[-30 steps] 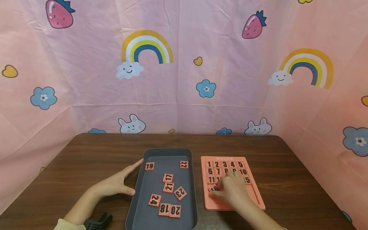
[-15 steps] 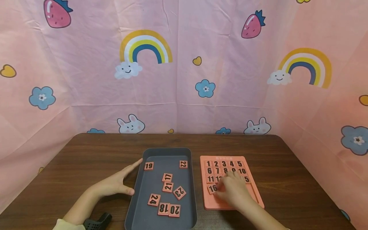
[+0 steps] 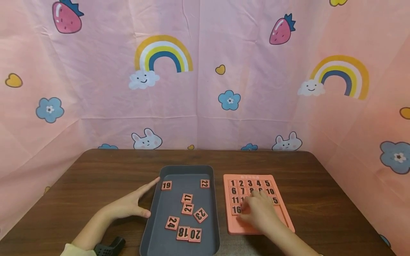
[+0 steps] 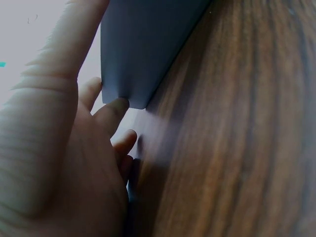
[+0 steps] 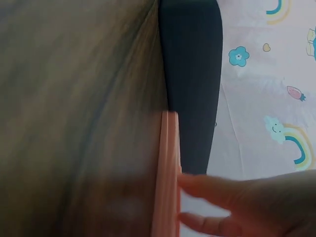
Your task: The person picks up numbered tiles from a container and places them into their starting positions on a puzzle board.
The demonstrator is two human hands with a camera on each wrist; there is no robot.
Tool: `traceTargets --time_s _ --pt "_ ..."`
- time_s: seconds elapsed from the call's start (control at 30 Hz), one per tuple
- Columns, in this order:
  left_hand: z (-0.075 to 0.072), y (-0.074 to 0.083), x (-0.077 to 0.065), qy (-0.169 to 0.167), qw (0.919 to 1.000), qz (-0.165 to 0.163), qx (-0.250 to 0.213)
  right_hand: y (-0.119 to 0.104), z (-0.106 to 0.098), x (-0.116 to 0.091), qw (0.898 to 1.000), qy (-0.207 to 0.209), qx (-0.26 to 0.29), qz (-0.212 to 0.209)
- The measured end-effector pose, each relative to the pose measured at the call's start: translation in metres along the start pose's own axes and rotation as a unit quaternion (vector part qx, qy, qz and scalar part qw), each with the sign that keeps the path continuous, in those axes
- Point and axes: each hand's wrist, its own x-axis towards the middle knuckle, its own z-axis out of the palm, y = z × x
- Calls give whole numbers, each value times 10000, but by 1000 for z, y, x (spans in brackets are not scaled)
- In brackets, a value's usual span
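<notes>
At the pink number puzzle board (image 3: 228,213), my right hand (image 3: 261,211) holds the tile marked 16 (image 3: 236,209) between thumb and fingers, at the left end of the fourth row. Rows of number tiles above it start at 1, partly covered by the hand. In the right wrist view, thumb and finger (image 5: 207,190) reach the board's top face (image 5: 168,197). My left hand (image 3: 126,205) is spread along the left side of the dark grey tray (image 3: 185,170), fingertips at its wall. The left wrist view shows straight fingers (image 4: 111,116) against that wall (image 4: 143,49).
Several loose number tiles lie in the tray, among them 19 (image 3: 166,185), 22 (image 3: 205,183), 23 (image 3: 200,215) and 18 (image 3: 183,233). Both tray and board rest on a dark wooden table (image 3: 121,167). A pink patterned cloth (image 3: 198,117) hangs behind it.
The 16 tile, tilted and partly hidden under my right fingers, has turned straight and settled beneath the 11. My left hand and the tray have stayed put.
</notes>
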Motion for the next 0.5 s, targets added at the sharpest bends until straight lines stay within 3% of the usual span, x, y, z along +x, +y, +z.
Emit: traceTargets --time_s 0.23,0.5 --pt "0 0 1 -42 9999 -38 -90 -6 -5 15 9941 543 264 -900" --pt "1 1 1 -51 10000 37 -25 -30 -4 43 9749 100 758 -2093"
